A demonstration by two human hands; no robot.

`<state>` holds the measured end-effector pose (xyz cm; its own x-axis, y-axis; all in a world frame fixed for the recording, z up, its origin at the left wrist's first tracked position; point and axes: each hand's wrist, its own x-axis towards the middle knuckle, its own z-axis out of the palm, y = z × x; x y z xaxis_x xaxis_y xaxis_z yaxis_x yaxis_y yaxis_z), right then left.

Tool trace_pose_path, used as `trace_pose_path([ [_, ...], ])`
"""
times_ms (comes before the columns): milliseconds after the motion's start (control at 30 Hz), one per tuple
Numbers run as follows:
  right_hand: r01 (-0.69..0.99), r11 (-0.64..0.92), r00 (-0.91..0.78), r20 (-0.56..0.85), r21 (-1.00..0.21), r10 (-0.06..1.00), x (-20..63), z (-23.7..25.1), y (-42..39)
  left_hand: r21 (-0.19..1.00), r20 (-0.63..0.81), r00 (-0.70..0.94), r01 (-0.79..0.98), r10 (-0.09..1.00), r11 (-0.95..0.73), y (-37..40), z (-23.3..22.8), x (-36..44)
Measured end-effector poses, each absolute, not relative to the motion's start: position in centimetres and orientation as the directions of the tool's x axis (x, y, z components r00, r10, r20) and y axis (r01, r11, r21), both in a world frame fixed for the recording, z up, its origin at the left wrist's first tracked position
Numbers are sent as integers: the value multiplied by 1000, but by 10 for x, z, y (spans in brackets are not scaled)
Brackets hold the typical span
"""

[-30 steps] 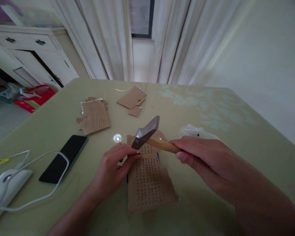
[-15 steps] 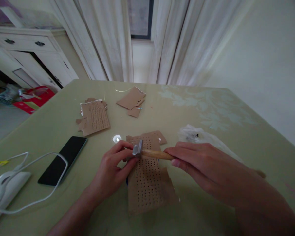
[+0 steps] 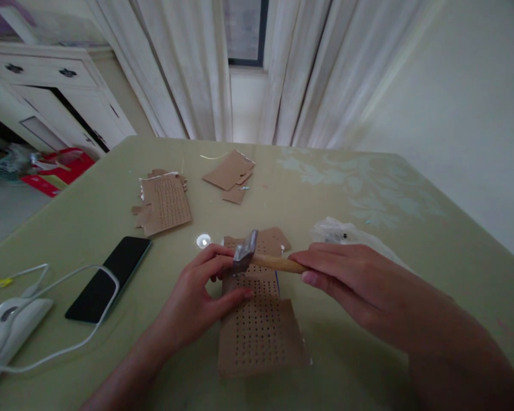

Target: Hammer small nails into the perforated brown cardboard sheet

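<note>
Hammer [image 3: 260, 261]: small, wooden handle, grey metal head. Right hand [image 3: 346, 274] is wrapped round the handle, fingers curled tight on the wood at its rear part; the head points to 9 o'clock and sits low over the upper part of the perforated cardboard sheet [image 3: 259, 319]. Whether the head touches the sheet cannot be told.

Handling, by judgement: head-heavy, rigid, handle dry and not slippery. Best taken at the rear of the handle, as held now, for swing; nearer the head for small taps.

Left hand [image 3: 197, 297]: lies at 9 o'clock of the sheet, thumb and fingertips pressed together just beside the hammer head, thumb resting on the card. What they pinch, if anything, is too small to tell.

Perforated cardboard sheet: brown, thin, rows of small holes, flat on the table [image 3: 368, 188], torn at the top edge. Judged light, easily bent, liable to shift unless held down.

Surroundings, outward from the sheet:
- Small shiny round object [image 3: 203, 241], 11 o'clock, near the left fingers.
- Clear plastic bag [image 3: 346, 233], 2 o'clock, beyond the right hand.
- Second perforated card piece [image 3: 166, 203], 10 o'clock, well apart.
- Plain cardboard scraps [image 3: 231, 174], 12 o'clock, far side.
- Black phone [image 3: 110, 277], 9 o'clock, a white cable [image 3: 68, 342] laid across it.
- White device [image 3: 6, 328], 8 o'clock, at the table edge.
</note>
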<state>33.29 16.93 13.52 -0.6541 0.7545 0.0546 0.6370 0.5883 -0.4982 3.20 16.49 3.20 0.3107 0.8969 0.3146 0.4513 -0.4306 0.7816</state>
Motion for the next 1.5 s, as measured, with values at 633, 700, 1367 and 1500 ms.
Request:
trace_pose_path([
  [633, 642, 591, -667, 25, -488, 745, 335, 136, 174, 836, 245, 294, 419, 924, -355, 171, 38, 19],
  [700, 657, 583, -638, 59, -477, 768, 340, 138, 174, 811, 243, 186, 500, 952, -305, 179, 39, 2],
  [1367, 683, 599, -634, 68, -418, 771, 342, 140, 175, 581, 52, 349, 751, 936, -313, 188, 18, -24],
  [1500, 679, 594, -633, 68, -431, 772, 343, 141, 177, 791, 257, 119, 544, 959, -280, 185, 31, 3],
])
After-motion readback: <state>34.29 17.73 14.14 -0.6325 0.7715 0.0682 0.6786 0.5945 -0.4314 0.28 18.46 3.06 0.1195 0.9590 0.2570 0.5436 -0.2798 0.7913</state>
